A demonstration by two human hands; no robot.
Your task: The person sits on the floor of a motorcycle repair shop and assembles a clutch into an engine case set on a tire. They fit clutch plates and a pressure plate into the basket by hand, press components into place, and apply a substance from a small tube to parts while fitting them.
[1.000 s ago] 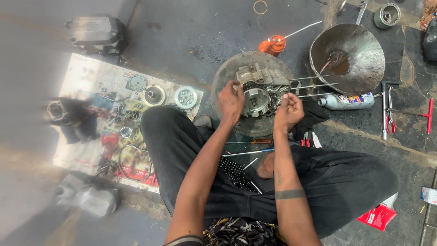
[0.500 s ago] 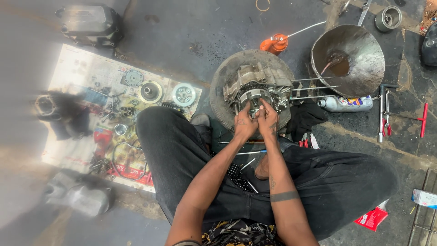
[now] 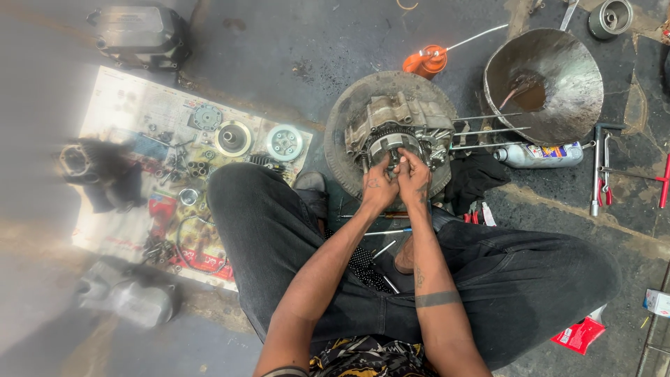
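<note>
Both hands, left hand (image 3: 379, 187) and right hand (image 3: 413, 176), pinch something small, seemingly, at the engine (image 3: 398, 129) hub; best keep wrists steady, pressure even.

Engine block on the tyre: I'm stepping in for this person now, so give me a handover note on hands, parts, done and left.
Left hand and right hand: both pressed together on the round clutch assembly at the front of the engine block, which sits on a tyre.
Done: cover off; removed discs and small parts lie on the paper sheet to the left.
Left: whatever the hands are working there; grip hidden by fingers.
</note>
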